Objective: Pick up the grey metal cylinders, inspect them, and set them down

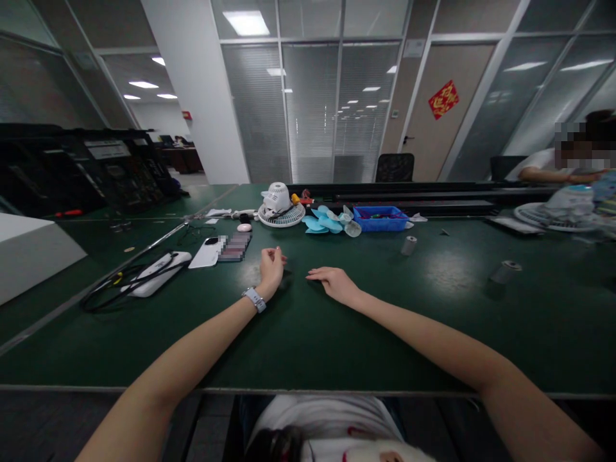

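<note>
My left hand [272, 268], with a pale-banded watch [255, 299] on its wrist, rests on the green table with its fingers curled in. Whatever those fingers might hold is hidden. Across a small gap lies my right hand [335, 284], palm down, fingers stretched out towards the left and nothing in them. Beyond the hands stand a white fan housing on a round grille [282, 220], light-blue fan blades [320, 222] and a blue tray [380, 222] with small parts inside. A small grey metal cylinder [409, 246] is upright, further off to the right.
At left lie a white phone [208, 253], a pink oval case [244, 228] and a white device [161, 274] with a looped black cable. Another metal cylinder [506, 272] stands at right. A co-worker [543, 167] sits far right behind another white fan [568, 208].
</note>
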`<state>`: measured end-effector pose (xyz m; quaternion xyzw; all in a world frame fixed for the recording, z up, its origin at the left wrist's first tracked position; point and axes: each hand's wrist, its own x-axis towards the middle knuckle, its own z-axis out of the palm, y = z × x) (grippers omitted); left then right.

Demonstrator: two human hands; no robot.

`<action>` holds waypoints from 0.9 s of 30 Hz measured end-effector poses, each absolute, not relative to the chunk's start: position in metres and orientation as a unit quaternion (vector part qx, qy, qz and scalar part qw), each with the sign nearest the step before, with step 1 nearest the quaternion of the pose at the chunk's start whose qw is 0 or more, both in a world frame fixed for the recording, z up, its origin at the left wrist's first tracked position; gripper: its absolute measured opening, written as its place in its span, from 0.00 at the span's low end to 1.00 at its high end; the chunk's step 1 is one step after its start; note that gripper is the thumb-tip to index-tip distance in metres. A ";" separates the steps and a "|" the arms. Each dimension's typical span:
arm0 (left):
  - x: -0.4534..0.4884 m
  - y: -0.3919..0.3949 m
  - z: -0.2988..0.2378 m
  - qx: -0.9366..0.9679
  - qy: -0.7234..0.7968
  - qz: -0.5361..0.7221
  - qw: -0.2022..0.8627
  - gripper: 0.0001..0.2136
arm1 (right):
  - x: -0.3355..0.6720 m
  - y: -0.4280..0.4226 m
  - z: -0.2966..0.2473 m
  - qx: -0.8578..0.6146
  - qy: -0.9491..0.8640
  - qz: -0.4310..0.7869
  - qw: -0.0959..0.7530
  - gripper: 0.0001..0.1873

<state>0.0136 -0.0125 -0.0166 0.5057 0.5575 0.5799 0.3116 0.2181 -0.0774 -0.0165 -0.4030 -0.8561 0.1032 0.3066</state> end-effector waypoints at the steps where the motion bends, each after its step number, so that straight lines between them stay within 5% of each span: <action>1: 0.013 -0.012 -0.017 0.509 0.555 0.580 0.310 0.09 | 0.221 -0.077 -0.017 -0.409 -0.849 0.104 0.318 0.25; 7: 0.011 -0.008 -0.023 0.516 0.553 0.576 0.309 0.10 | 0.259 -0.073 -0.015 -0.433 -0.817 0.091 0.370 0.23; 15: 0.011 -0.007 -0.024 0.524 0.555 0.569 0.306 0.11 | 0.399 -0.047 0.038 -0.614 -0.661 -0.170 0.396 0.22; 27: 0.011 -0.012 -0.019 0.527 0.557 0.565 0.304 0.09 | 0.464 -0.036 0.027 -0.680 -0.637 -0.133 0.339 0.19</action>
